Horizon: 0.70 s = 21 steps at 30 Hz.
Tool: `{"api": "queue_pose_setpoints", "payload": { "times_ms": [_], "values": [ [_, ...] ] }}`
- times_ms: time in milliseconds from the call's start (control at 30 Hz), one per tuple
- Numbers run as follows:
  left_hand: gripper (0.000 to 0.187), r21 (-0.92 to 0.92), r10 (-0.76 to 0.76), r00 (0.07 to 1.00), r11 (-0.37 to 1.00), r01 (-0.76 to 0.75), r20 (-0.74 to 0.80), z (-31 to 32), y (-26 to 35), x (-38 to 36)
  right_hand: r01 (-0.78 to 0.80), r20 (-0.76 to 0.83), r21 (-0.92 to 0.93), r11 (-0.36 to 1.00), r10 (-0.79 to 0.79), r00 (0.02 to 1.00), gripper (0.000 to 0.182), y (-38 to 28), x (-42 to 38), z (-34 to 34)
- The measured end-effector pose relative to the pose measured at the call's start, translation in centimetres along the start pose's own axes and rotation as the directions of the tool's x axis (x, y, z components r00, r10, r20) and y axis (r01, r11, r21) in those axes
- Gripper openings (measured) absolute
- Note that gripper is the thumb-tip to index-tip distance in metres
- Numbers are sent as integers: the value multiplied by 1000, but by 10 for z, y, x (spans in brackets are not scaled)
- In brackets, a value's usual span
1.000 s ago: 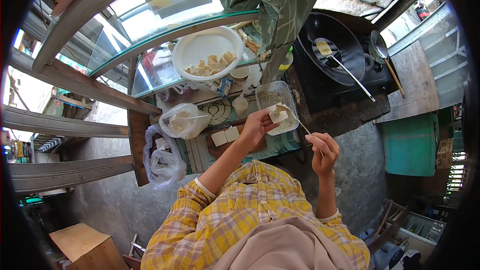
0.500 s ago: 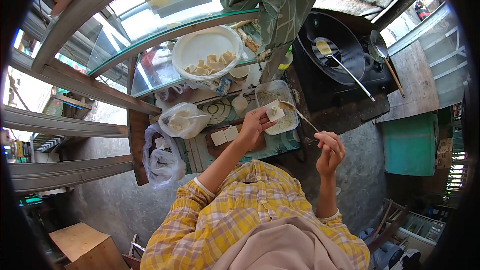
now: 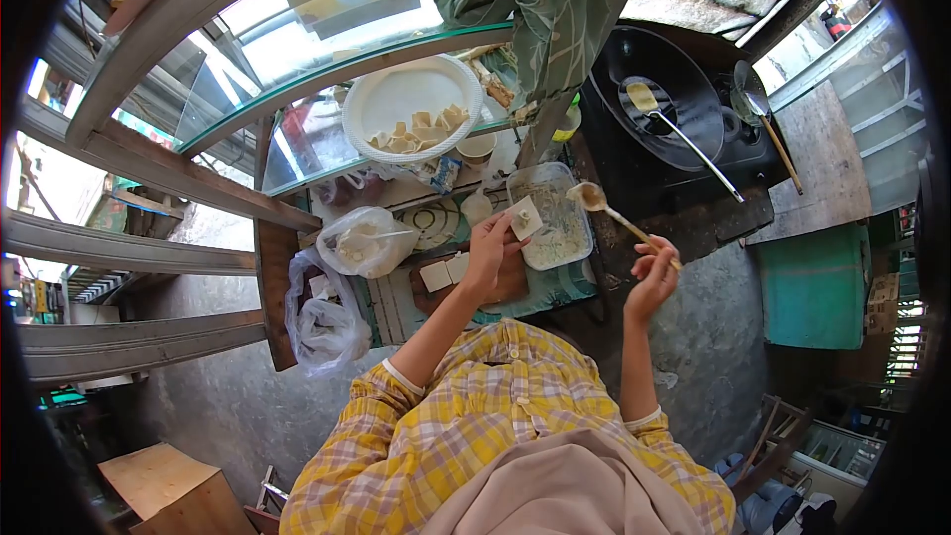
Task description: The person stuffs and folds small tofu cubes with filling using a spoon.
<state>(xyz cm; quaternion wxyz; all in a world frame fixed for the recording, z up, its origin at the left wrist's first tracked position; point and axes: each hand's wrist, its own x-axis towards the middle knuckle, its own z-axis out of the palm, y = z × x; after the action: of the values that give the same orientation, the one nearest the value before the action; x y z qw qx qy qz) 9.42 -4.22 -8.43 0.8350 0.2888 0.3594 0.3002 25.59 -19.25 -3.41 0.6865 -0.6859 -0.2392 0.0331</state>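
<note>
My left hand (image 3: 487,256) pinches a square dough wrapper (image 3: 530,212) by its edge, with a small dab of filling on it. My right hand (image 3: 652,277) is closed round the handle of a spoon (image 3: 592,198), its bowl raised to the right of the wrapper. Below the wrapper and spoon sits a clear plastic container (image 3: 582,250) of pale, green-flecked filling. More square wrappers (image 3: 436,275) lie on a brown board (image 3: 510,285) beside my left wrist. Folded dumplings (image 3: 426,129) rest on a white plate (image 3: 381,89) farther back.
A black wok (image 3: 698,109) with a spatula (image 3: 693,154) stands on the stove at right. Left of the board are a plastic bag of pale powder (image 3: 362,243) and another clear bag (image 3: 332,327). A glass shelf edge (image 3: 347,61) crosses above the work surface.
The wrapper has shifted slightly left with my left hand. My right hand has raised and turned the spoon away from the wrapper, and its bowl now shows.
</note>
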Motion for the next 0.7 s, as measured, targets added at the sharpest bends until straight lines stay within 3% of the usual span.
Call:
{"api": "queue_pose_setpoints", "payload": {
  "times_ms": [167,233,267,300,400,500,533,567,600,700],
  "values": [
    [33,-13,20,1000,1000,-20,15,2,8,-5,-316,204,-153,936,343,917,28,66,-23,10],
    [34,-39,4,999,999,-3,34,7,13,-10,-265,251,-280,923,337,907,27,116,-37,4],
    [34,-52,-1,999,999,4,41,10,17,-13,-234,278,-340,911,335,900,26,130,-42,-1],
    [34,-55,-1,999,998,4,53,13,21,-17,-8,290,-485,875,169,942,21,127,-43,-3],
    [34,-51,-27,994,998,32,102,22,28,-26,284,244,-747,601,-149,958,20,52,-40,14],
    [33,-3,-85,982,996,86,168,27,25,-29,422,494,-449,787,-175,852,24,40,-28,18],
    [33,19,-99,976,995,98,194,29,21,-28,139,518,-262,955,18,855,25,42,-30,20],
    [33,39,-113,969,994,107,220,30,19,-28,-184,577,-67,981,189,795,26,44,-33,24],
    [32,68,-113,966,993,100,234,32,17,-28,-497,664,107,861,310,680,28,45,-35,29],
    [30,121,-93,961,991,64,259,34,13,-29,-552,696,193,812,283,660,32,48,-35,32]
  ]
}}
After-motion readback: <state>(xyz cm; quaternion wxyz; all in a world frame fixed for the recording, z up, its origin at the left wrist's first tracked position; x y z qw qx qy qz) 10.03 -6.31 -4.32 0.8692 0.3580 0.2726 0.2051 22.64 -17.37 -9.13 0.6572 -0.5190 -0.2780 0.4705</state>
